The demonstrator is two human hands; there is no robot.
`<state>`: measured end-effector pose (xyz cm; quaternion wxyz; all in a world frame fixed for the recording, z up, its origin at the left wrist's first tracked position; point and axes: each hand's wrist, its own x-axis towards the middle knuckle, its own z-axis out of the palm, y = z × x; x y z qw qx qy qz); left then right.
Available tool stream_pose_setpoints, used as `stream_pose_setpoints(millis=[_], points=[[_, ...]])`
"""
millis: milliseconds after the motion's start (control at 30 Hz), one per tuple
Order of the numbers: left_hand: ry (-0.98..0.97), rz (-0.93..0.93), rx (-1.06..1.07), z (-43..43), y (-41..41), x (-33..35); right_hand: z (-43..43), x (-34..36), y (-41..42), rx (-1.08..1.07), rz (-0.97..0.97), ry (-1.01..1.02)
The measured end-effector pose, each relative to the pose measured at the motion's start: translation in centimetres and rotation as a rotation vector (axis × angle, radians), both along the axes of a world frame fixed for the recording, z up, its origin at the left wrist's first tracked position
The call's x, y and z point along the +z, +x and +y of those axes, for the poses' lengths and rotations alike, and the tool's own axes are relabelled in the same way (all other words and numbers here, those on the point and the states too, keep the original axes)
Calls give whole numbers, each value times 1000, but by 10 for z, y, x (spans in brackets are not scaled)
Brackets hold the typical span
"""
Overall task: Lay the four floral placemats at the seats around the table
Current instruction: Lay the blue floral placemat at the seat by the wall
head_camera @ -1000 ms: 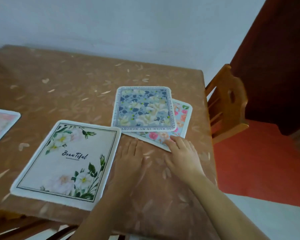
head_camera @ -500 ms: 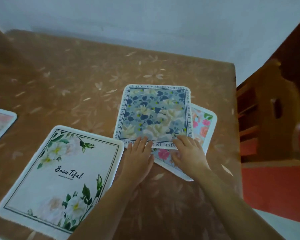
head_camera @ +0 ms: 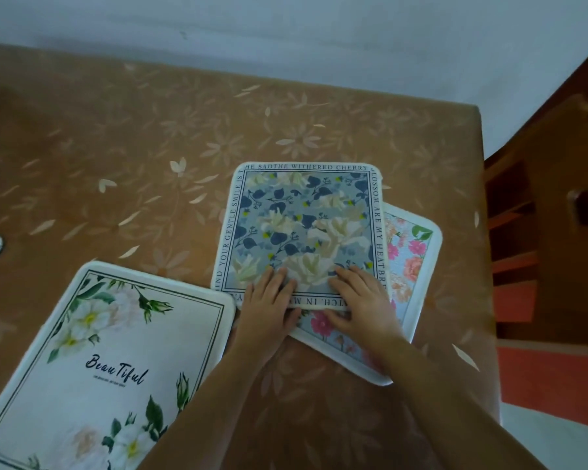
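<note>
Both hands flat on the blue placemat [head_camera: 302,228]'s near edge; left hand [head_camera: 269,310] and right hand [head_camera: 364,307] each with grip spread apart, fingers pressing. It's grey-blue with cream blooms, lettered border, overlapping the pink placemat [head_camera: 411,266].

White mat [head_camera: 92,368]: "Beau Tiful". Blue mat [head_camera: 302,225] border: "THE WITHERED CHERRY" (rest partly hidden).

Dim, bluish, even light, soft shadows, no glare, wide-angle bending at edges, slightly soft detail
</note>
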<state>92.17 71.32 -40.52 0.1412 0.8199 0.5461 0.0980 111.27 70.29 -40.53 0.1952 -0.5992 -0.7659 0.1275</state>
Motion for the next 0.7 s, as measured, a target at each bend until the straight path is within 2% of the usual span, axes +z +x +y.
stream_pose_setpoints(millis=[267, 467, 700], points=[[59, -82, -57, 2, -7, -3, 6, -5, 9, 80, 41, 181], [103, -180, -54, -2, -11, -1, 6, 0, 10, 52, 94, 171], [140, -260, 56, -4, -4, 14, 3, 6, 7, 91, 95, 158]])
